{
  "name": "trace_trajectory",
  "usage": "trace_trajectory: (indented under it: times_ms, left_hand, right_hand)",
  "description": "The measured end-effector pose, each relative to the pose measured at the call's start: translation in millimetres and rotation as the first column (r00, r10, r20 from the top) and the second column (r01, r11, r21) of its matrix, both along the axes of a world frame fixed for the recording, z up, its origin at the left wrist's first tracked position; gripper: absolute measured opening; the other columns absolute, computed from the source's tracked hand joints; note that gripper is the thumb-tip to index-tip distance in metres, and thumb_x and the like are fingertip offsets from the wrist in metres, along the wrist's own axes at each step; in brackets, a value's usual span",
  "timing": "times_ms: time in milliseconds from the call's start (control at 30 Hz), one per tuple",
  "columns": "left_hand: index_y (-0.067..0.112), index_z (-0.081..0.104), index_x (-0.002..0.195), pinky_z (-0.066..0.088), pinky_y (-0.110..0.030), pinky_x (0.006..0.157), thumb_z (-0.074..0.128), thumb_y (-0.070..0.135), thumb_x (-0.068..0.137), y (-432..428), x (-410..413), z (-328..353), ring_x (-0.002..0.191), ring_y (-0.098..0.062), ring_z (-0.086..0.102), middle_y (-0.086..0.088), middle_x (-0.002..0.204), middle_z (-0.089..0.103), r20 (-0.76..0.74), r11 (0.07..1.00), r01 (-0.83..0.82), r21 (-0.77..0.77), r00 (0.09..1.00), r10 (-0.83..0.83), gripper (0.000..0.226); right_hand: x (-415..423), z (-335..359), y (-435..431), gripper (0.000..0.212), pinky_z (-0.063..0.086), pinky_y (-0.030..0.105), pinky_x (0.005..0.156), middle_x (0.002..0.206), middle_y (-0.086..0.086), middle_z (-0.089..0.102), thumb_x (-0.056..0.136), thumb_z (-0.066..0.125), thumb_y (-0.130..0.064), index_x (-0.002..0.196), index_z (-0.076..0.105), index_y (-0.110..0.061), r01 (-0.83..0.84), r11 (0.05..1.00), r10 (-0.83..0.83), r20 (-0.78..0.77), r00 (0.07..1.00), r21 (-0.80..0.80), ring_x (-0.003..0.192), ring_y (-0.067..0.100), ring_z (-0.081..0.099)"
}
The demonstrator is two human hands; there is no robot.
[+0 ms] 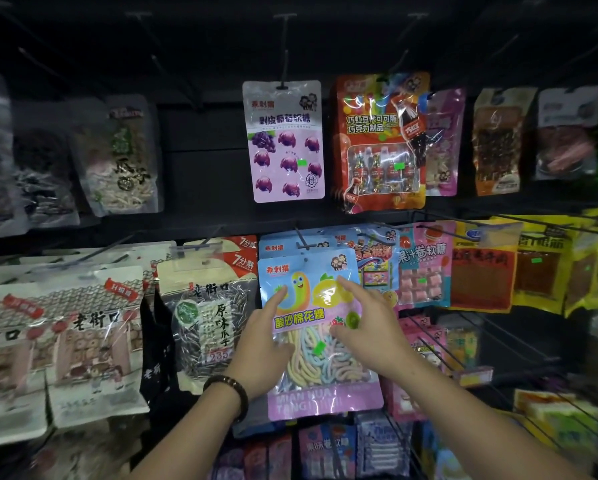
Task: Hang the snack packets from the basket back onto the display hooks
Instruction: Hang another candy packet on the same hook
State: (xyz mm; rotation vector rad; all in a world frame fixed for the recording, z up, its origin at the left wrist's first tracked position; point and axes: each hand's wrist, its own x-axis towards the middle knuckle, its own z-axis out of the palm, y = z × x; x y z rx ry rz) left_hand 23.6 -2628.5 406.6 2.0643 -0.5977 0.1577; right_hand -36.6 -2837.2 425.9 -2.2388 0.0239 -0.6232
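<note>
Sour marshmallow packet (308,271) is being steadied at the front of a lower-row display hook (301,241), pretty much dead centre of the rack, with more blue packets of the same brand being covered behind it. It's being touched by both hands. The left hand (266,344) is being laid along its left edge, and the right hand (368,327) is being spread across the front with the index finger stretched up toward the top. Fingers on both look straight and flat, so nothing is really being gripped, though whether any left-hand fingers are being tucked behind the edge can't be told. The punch hole is being lined up about where the hook's tip is, but it isn't clear that the packet is fully threaded on. My guess is this one is being finished off rather than already done. Progress-wise, plenty is being displayed already: a grape gummy packet (283,140), a cola-bottle chocolate packet (377,143) and sunflower seed packets (207,317). A bare hook (176,81) is being left unused up top. The basket isn't being caught in view, so how much is left can't be judged.
</note>
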Motion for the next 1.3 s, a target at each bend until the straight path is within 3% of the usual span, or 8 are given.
trace_trajectory:
  times_ms: [100,367,567,733,833,967,1133,1300]
  left_hand:
    - [0.051,0.020,0.163,0.048,-0.018,0.049,0.064,-0.002,0.098,-3,6,3,0.046,-0.004,0.052,0.015,0.139,0.029,-0.028,0.999,-0.013,0.042,1.000,0.015,0.095]
    - [0.044,0.018,0.165,0.054,-0.012,0.054,0.079,0.006,0.091,-16,26,9,0.074,-0.013,0.061,-0.005,0.141,0.027,-0.052,0.998,-0.048,0.046,0.997,0.051,0.103]
    - [0.050,0.013,0.165,0.058,-0.029,0.095,0.079,0.011,0.091,-20,27,-4,0.128,-0.026,0.050,-0.006,0.153,0.019,-0.083,0.999,-0.039,0.006,0.996,0.039,0.107]
    - [0.039,0.005,0.169,0.021,-0.041,0.128,0.071,0.020,0.099,-14,-9,-31,0.165,-0.025,-0.008,-0.007,0.177,-0.007,-0.014,0.994,-0.039,0.102,0.999,0.041,0.098]
    - [0.030,0.036,0.161,0.030,-0.038,0.128,0.071,0.015,0.095,1,-42,-72,0.157,-0.019,0.028,-0.003,0.166,0.031,0.118,0.997,-0.073,0.025,0.991,0.070,0.076]
    - [0.026,0.061,0.129,0.052,-0.022,0.090,0.068,0.007,0.094,28,-92,-157,0.106,-0.006,0.060,0.008,0.121,0.055,0.230,0.999,-0.053,0.013,0.972,0.049,0.040]
    - [0.032,0.066,0.115,0.057,-0.031,0.090,0.067,0.015,0.087,77,-128,-325,0.099,-0.009,0.069,0.014,0.112,0.065,-0.124,0.975,0.017,0.220,0.992,0.011,0.032]
    - [0.022,0.068,0.121,0.051,-0.026,0.096,0.066,0.026,0.087,116,-146,-465,0.117,-0.029,0.069,-0.007,0.124,0.072,-0.543,0.886,0.084,0.456,0.815,0.202,0.035]
  right_hand:
    - [4,3,-1,0.089,0.038,0.029,0.099,0.152,0.001,0.041,0.092,0.080,-0.018,0.163,0.032,-0.042,0.000,1.000,0.000,-0.032,0.999,-0.005,0.110,0.009,0.045]
    - [30,10,2,0.090,0.042,0.016,0.069,0.156,0.009,0.031,0.095,0.076,-0.016,0.167,0.026,-0.036,-0.017,0.999,0.013,-0.119,0.993,-0.030,0.083,0.004,0.049]
    - [27,-2,-2,0.088,0.032,0.028,0.111,0.167,0.010,0.022,0.100,0.071,-0.023,0.169,0.018,-0.036,-0.028,0.994,0.011,-0.161,0.987,-0.104,0.154,0.031,0.033]
    - [-1,-39,3,0.085,0.040,0.029,0.112,0.171,0.004,0.015,0.101,0.068,-0.024,0.169,0.019,-0.036,-0.002,0.994,-0.017,-0.172,0.985,-0.107,0.155,0.029,0.033]
    - [-29,-88,19,0.070,0.045,0.027,0.107,0.153,-0.002,0.034,0.100,0.067,-0.023,0.162,0.038,-0.029,0.033,0.991,-0.048,-0.113,0.992,-0.128,0.135,0.020,0.050]
    - [-61,-174,41,0.039,0.052,0.034,0.099,0.123,-0.005,0.053,0.094,0.070,-0.021,0.132,0.063,-0.023,0.012,0.987,-0.031,-0.116,0.993,-0.163,0.110,0.016,0.062]
    - [-97,-298,63,0.029,0.052,0.027,0.088,0.098,-0.008,0.066,0.091,0.076,-0.024,0.120,0.070,-0.022,-0.089,0.991,0.031,-0.475,0.879,-0.099,0.095,0.019,0.071]
    - [-128,-418,70,0.031,0.055,0.030,0.087,0.113,0.000,0.075,0.095,0.070,-0.032,0.125,0.068,-0.025,-0.162,0.987,0.080,-0.794,0.602,-0.023,0.103,0.021,0.071]
